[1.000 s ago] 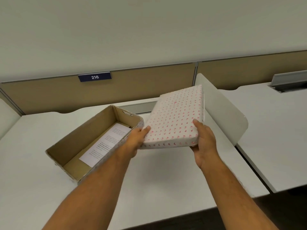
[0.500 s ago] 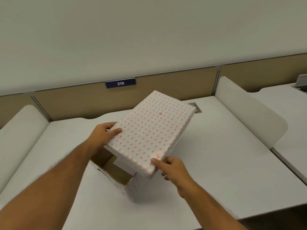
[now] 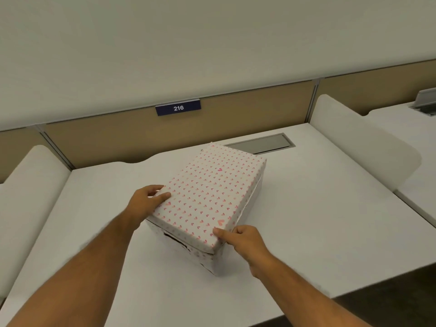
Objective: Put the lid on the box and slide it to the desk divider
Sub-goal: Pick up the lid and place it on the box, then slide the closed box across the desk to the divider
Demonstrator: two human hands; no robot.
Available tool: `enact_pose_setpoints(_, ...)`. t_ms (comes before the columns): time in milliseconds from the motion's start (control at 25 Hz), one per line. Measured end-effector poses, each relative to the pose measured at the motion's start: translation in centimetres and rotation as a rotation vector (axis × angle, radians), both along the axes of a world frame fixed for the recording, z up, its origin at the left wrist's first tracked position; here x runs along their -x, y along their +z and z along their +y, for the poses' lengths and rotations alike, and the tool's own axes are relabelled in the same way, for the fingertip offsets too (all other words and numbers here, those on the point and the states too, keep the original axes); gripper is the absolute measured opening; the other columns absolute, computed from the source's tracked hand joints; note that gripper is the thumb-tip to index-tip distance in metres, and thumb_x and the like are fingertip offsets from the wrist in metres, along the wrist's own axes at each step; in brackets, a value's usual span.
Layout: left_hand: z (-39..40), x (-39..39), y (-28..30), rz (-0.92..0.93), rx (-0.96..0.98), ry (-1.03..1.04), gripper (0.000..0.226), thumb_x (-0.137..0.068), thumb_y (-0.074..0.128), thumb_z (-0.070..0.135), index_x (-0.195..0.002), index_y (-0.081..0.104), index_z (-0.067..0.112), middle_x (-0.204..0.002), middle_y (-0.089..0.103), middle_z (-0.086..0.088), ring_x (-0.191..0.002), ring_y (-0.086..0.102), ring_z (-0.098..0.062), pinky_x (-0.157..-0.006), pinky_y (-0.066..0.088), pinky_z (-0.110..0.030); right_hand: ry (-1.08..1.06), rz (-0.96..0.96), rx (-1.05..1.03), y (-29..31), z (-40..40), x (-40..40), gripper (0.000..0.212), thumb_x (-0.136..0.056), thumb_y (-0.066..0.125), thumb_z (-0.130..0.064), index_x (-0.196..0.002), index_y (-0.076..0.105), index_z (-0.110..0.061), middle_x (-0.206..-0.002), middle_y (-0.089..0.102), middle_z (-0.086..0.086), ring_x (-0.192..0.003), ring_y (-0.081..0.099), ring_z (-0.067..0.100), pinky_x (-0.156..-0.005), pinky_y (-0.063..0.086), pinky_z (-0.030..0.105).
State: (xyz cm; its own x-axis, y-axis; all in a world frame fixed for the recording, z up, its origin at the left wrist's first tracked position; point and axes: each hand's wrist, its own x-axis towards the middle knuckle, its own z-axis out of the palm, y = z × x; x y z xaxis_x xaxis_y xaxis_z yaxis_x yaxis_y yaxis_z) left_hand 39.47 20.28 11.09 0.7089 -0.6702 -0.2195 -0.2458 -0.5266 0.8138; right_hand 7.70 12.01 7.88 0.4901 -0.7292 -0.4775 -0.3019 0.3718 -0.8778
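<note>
The white lid (image 3: pixel 207 192) with small pink hearts lies on top of the box (image 3: pixel 207 258), covering its opening; the box stands turned at an angle in the middle of the white desk (image 3: pixel 318 232). My left hand (image 3: pixel 148 201) grips the lid's near left corner, fingers on top. My right hand (image 3: pixel 245 239) holds the lid's near right corner, thumb on top. A white rounded desk divider (image 3: pixel 361 142) stands at the desk's right side, well apart from the box. A second divider (image 3: pixel 30 185) stands at the left.
A tan back panel (image 3: pixel 118 140) with a blue plate marked 216 (image 3: pixel 178 107) closes the far side. A grey cable hatch (image 3: pixel 262 143) sits in the desk just behind the box. Another desk (image 3: pixel 424 138) lies beyond the right divider.
The lid has come down from a tilted hold above the open box and now rests on it, covering the inside. Both hands moved down with it and stay on its near corners.
</note>
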Motion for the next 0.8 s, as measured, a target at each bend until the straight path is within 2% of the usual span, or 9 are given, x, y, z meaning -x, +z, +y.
enact_pose_setpoints(80,0.2,-0.9,0.3,0.018,-0.041,-0.051,0.045,-0.085,0.084,0.049,-0.125,0.069,0.034,-0.115,0.071,0.005,-0.097,0.068,-0.015,-0.072,0.054,-0.027,0.041,-0.001,-0.037,0.2,-0.4,0.2,0.058,-0.056,0.105,-0.046,-0.071,0.057,-0.015,-0.08,0.085,-0.001,-0.06,0.068,0.002,-0.065,0.056,0.019)
enact_pose_setpoints(160,0.6,-1.7,0.3,0.05,-0.06,-0.086,0.04,-0.085,0.085,0.045,-0.119,0.069,0.032,-0.116,0.072,0.001,-0.102,0.07,-0.022,-0.079,0.059,-0.034,0.068,0.006,-0.061,0.6,-1.0,0.2,0.07,-0.042,0.106,-0.05,-0.082,0.067,-0.008,-0.095,0.086,0.008,-0.084,0.08,0.016,-0.067,0.061,0.021)
enact_pose_setpoints(240,0.9,-2.2,0.0,0.09,-0.067,-0.093,0.038,-0.086,0.085,0.039,-0.12,0.07,0.027,-0.118,0.072,-0.003,-0.105,0.071,-0.026,-0.086,0.063,-0.039,0.083,0.046,-0.066,0.8,-1.6,0.0,0.07,-0.04,0.105,-0.049,-0.082,0.072,-0.004,-0.101,0.085,0.012,-0.108,0.078,0.033,-0.075,0.069,0.03)
enact_pose_setpoints(320,0.8,-2.2,-0.1,0.103,-0.105,-0.11,0.039,-0.089,0.083,0.036,-0.123,0.069,0.022,-0.121,0.072,-0.005,-0.106,0.071,-0.027,-0.091,0.063,-0.042,0.122,0.085,-0.054,1.0,-1.9,-0.2,0.061,-0.048,0.106,-0.047,-0.077,0.073,-0.004,-0.091,0.086,0.001,-0.104,0.079,0.03,-0.082,0.066,0.035)
enact_pose_setpoints(400,0.3,-2.1,0.1,0.074,-0.176,-0.129,0.042,-0.091,0.081,0.035,-0.127,0.066,0.02,-0.124,0.07,-0.005,-0.108,0.07,-0.028,-0.092,0.062,-0.043,0.155,0.106,-0.052,1.3,-2.3,-0.4,0.053,-0.055,0.106,-0.045,-0.082,0.074,-0.012,-0.081,0.085,-0.011,-0.088,0.08,0.014,-0.064,0.068,0.027)
enact_pose_setpoints(480,-0.3,-2.2,0.7,0.053,-0.236,-0.15,0.043,-0.091,0.081,0.034,-0.127,0.064,0.02,-0.128,0.068,-0.006,-0.111,0.068,-0.03,-0.093,0.061,-0.045,0.194,0.09,-0.069,1.9,-2.4,-0.6,0.053,-0.06,0.106,-0.041,-0.097,0.072,-0.022,-0.077,0.082,-0.02,-0.079,0.078,0.006,-0.056,0.062,0.02)
enact_pose_setpoints(640,-0.7,-2.6,1.5,0.062,-0.299,-0.24,0.051,-0.083,0.089,0.038,-0.123,0.061,0.023,-0.127,0.066,-0.003,-0.115,0.067,-0.03,-0.099,0.06,-0.049,0.232,0.076,-0.131,2.1,-2.6,-1.0,0.05,-0.065,0.105,-0.03,-0.101,0.07,-0.025,-0.075,0.081,-0.022,-0.09,0.075,0.008,-0.058,0.062,0.018)
enact_pose_setpoints(720,-0.4,-2.3,0.8,0.055,-0.29,-0.266,0.053,-0.083,0.088,0.039,-0.124,0.059,0.024,-0.13,0.064,-0.001,-0.115,0.066,-0.029,-0.099,0.06,-0.049,0.257,0.079,-0.172,2.0,-2.9,-1.2,0.049,-0.066,0.104,-0.023,-0.103,0.07,-0.024,-0.081,0.084,-0.016,-0.097,0.073,0.009,-0.071,0.062,0.023)
enact_pose_setpoints(800,0.1,-2.0,-0.1,0.089,-0.222,-0.251,0.055,-0.084,0.087,0.039,-0.128,0.057,0.023,-0.134,0.062,-0.002,-0.118,0.065,-0.029,-0.103,0.058,-0.052,0.275,0.086,-0.227,2.1,-3.2,-1.5,0.052,-0.069,0.102,-0.015,-0.11,0.069,-0.021,-0.103,0.084,-0.007,-0.112,0.07,0.015,-0.104,0.055,0.037)
